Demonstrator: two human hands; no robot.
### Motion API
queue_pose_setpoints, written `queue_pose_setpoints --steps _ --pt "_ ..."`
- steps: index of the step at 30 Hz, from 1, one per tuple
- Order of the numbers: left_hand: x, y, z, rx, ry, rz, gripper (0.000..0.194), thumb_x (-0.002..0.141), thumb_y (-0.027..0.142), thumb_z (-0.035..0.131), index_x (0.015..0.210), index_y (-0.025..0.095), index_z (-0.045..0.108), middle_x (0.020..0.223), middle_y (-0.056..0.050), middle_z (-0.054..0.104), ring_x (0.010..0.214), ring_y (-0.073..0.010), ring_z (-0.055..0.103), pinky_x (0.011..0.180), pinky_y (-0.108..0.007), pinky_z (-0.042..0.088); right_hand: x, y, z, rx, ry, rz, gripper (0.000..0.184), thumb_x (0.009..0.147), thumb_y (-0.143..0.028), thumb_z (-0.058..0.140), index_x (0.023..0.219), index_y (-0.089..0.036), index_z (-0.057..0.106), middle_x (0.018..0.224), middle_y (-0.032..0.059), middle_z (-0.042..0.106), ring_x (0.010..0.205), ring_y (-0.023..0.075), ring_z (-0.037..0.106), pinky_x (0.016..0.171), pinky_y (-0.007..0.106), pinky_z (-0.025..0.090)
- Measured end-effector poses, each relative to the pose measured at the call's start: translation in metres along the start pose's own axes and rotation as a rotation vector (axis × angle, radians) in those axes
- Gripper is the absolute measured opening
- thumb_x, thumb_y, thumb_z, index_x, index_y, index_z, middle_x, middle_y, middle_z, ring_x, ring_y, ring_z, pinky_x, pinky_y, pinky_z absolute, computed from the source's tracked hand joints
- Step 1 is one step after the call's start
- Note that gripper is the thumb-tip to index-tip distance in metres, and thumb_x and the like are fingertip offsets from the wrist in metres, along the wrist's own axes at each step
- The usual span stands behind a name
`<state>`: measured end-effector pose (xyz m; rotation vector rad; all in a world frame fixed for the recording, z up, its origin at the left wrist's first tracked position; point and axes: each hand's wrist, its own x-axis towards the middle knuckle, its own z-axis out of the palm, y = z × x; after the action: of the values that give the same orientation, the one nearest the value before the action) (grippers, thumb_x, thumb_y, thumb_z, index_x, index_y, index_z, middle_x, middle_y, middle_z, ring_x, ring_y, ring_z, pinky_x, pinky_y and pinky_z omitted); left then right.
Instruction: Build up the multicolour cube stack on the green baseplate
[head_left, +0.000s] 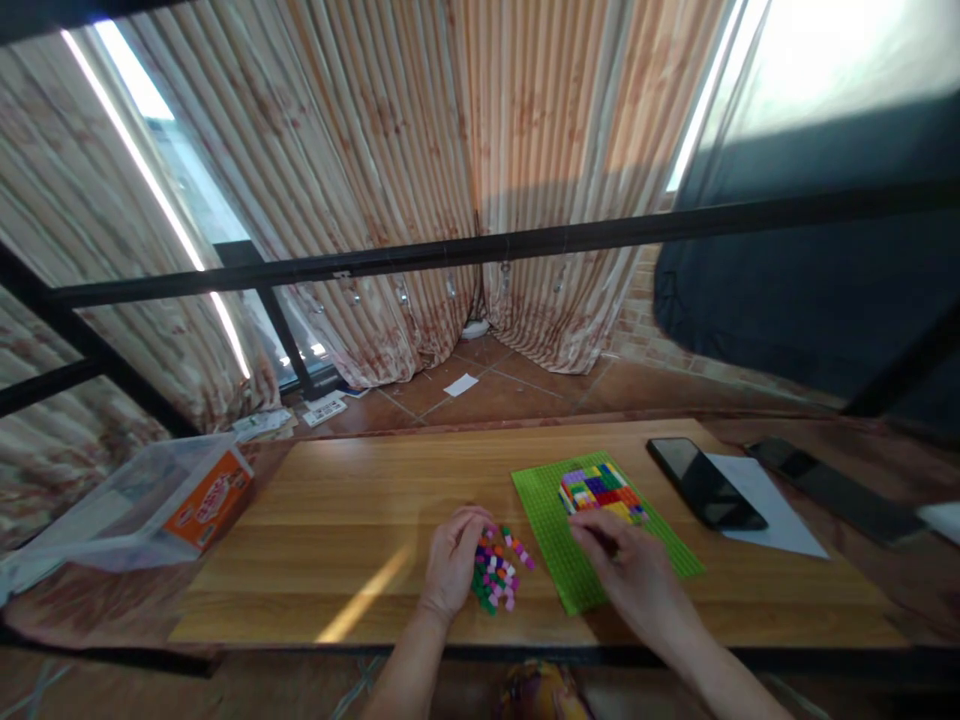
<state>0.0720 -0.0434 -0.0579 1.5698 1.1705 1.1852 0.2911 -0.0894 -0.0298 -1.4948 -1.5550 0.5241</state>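
Observation:
A pile of small loose toy bricks [496, 575] in pink, purple, green, white and orange lies on the wooden table. At its left edge rests my left hand [451, 560], fingers curled together; whatever they may hold is hidden. To the right, a green baseplate [541, 505] carries a low block of multicoloured bricks [600, 490]. My right hand [626, 565] is over the front part of the baseplate, thumb and forefinger pinched close to the near edge of the built bricks. Anything between those fingertips is too small to make out.
A black smartphone [705, 483] lies right of the baseplate, partly on a white sheet of paper [780, 510]. Beyond the table's left end stands a clear plastic box [150, 510] with an orange label. A dark metal bar [480, 248] crosses behind the table, before the curtains.

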Motion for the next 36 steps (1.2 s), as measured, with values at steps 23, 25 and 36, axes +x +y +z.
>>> queue_pose_setpoints --steps 23,25,36 --pt "0.001 -0.027 0.002 -0.38 0.216 -0.105 0.044 0.086 0.052 0.045 0.111 0.018 0.06 0.104 -0.01 0.067 0.1 -0.0206 0.061 0.092 -0.036 0.045 -0.009 -0.006 0.048 -0.283 -0.341 -0.093 0.023 0.086 -0.017 0.041 0.084 -0.022 0.063 0.084 0.0039 0.062 0.076 0.0162 0.06 0.072 0.027 0.043" --pt "0.001 -0.027 0.002 -0.373 0.213 -0.111 0.044 0.086 0.052 0.046 0.111 0.018 0.06 0.105 -0.01 0.067 0.1 -0.0206 0.062 0.091 -0.036 0.046 -0.008 -0.01 0.041 -0.221 -0.309 -0.086 0.023 0.085 -0.017 0.042 0.083 -0.023 0.064 0.084 0.0029 0.062 0.074 0.0151 0.06 0.071 0.026 0.043" --pt "0.003 -0.021 0.0 -0.318 0.193 -0.146 0.044 0.083 0.052 0.051 0.11 0.017 0.06 0.105 -0.01 0.068 0.101 -0.0212 0.062 0.091 -0.035 0.046 -0.009 -0.009 0.026 -0.02 -0.198 -0.087 0.024 0.081 -0.012 0.045 0.08 -0.022 0.067 0.081 0.0027 0.061 0.074 0.0142 0.061 0.069 0.024 0.044"
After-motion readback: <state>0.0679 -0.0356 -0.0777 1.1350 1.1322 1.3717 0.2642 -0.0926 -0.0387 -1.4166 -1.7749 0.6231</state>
